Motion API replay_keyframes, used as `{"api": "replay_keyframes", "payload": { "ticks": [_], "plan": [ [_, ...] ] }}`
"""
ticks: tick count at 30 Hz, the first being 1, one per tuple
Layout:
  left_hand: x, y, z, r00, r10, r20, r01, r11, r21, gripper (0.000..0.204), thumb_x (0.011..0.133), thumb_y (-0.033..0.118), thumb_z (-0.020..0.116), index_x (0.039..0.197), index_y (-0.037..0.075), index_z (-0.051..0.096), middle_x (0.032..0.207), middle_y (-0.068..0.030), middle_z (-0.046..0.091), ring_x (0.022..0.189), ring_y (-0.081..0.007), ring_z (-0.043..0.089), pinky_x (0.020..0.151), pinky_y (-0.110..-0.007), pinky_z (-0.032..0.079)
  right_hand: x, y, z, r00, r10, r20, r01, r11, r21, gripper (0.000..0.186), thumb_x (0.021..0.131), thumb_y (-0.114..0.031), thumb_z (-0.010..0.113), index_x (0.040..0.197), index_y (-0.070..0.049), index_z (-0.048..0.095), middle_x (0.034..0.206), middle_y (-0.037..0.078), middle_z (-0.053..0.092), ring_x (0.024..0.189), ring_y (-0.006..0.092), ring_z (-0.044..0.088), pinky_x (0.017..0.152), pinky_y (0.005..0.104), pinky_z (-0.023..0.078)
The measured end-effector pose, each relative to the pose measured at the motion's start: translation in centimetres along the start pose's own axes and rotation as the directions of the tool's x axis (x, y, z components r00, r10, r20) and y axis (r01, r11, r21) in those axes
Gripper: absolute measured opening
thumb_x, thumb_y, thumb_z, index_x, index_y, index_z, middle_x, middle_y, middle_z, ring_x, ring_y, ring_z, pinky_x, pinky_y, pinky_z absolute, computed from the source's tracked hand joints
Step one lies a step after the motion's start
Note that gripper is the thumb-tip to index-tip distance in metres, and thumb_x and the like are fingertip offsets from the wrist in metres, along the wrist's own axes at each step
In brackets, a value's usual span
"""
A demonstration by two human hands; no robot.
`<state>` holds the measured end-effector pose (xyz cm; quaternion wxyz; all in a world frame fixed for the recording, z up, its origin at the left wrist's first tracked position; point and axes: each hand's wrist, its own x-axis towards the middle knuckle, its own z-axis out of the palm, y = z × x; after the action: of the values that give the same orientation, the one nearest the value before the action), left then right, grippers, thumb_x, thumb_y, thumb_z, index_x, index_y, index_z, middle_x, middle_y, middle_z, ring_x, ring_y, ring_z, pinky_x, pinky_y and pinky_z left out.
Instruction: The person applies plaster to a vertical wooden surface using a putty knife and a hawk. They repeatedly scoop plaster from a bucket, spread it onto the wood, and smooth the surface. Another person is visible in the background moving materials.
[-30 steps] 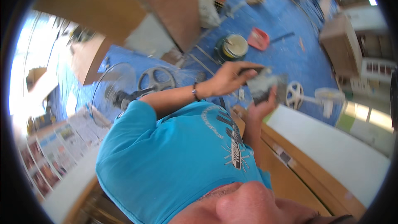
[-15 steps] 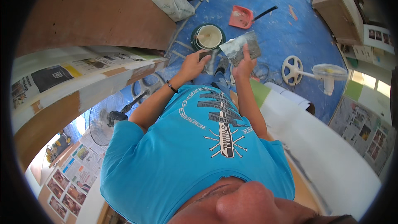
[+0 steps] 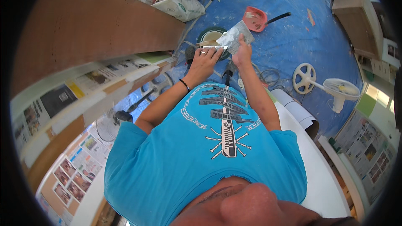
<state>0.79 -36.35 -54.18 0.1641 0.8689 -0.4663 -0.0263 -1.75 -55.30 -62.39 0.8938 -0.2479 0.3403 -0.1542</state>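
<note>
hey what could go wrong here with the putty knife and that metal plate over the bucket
1. The left hand works a putty knife against the metal plate that the right hand holds; filler could drip past the open bucket onto the blue tarp.
2. A cable lies loose near the feet, a likely trip hazard.

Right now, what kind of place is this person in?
Probably a room being plastered or painted. A blue tarp covers the floor, newspaper is taped over the woodwork, and a bucket of pale paste sits below the hands.
</note>
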Motion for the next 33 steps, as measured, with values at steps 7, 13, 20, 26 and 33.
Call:
{"api": "replay_keyframes", "payload": {
  "ticks": [7,13,20,26,33],
  "plan": [
    [-0.7,-3.2,1.6,0.995,0.098,0.022,-0.095,0.99,-0.103,0.057,0.085,0.001,0.057,0.142,0.009,0.057,0.121,-0.0104,0.063,0.113,-0.0269,0.059,0.103,-0.045,0.039,-0.6,1.0,1.6,0.997,-0.04,-0.06,0.032,0.991,-0.128,0.027,0.107,-0.019,0.058,0.128,-0.002,0.059,0.116,0.008,0.068,0.103,0.021,0.068,0.088,0.0408,0.057],
    [-2.4,-4.0,4.1,0.995,0.096,0.015,-0.09,0.973,-0.211,0.062,0.08,-0.001,0.061,0.141,0.009,0.057,0.12,-0.0095,0.063,0.111,-0.0272,0.059,0.104,-0.044,0.038,-1.3,2.0,0.7,0.992,-0.02,-0.121,-0.008,0.973,-0.233,0.023,0.107,-0.018,0.057,0.124,-0.002,0.062,0.114,0.007,0.069,0.1,0.0196,0.068,0.087,0.0382,0.057],
    [-3.6,-3.8,5.3,0.997,0.07,0.014,-0.064,0.962,-0.265,0.063,0.077,-0.003,0.063,0.139,0.009,0.058,0.12,-0.0081,0.064,0.111,-0.0263,0.059,0.104,-0.043,0.038,-1.8,3.4,0.0,0.989,-0.02,-0.143,-0.017,0.967,-0.254,0.024,0.107,-0.017,0.056,0.124,-0.001,0.062,0.113,0.008,0.07,0.097,0.0203,0.069,0.085,0.0384,0.058],
    [-4.1,-3.4,5.8,0.998,0.056,0.014,-0.051,0.964,-0.262,0.064,0.077,-0.002,0.064,0.14,0.01,0.058,0.121,-0.0075,0.064,0.112,-0.0269,0.059,0.104,-0.043,0.039,-2.4,3.5,-0.4,0.983,0.034,-0.18,-0.078,0.966,-0.246,0.023,0.107,-0.017,0.056,0.123,-0.001,0.061,0.113,0.009,0.07,0.097,0.0214,0.07,0.084,0.0391,0.058],
    [-4.3,-3.1,6.3,0.998,0.042,0.042,-0.027,0.948,-0.318,0.069,0.075,-0.003,0.065,0.142,0.01,0.056,0.124,-0.0096,0.062,0.115,-0.0308,0.057,0.105,-0.046,0.04,-2.8,3.2,0.0,0.97,0.044,-0.237,-0.108,0.959,-0.263,0.023,0.108,-0.017,0.056,0.124,-0.002,0.061,0.112,0.009,0.07,0.097,0.0215,0.069,0.084,0.0398,0.059]
  ]
}}
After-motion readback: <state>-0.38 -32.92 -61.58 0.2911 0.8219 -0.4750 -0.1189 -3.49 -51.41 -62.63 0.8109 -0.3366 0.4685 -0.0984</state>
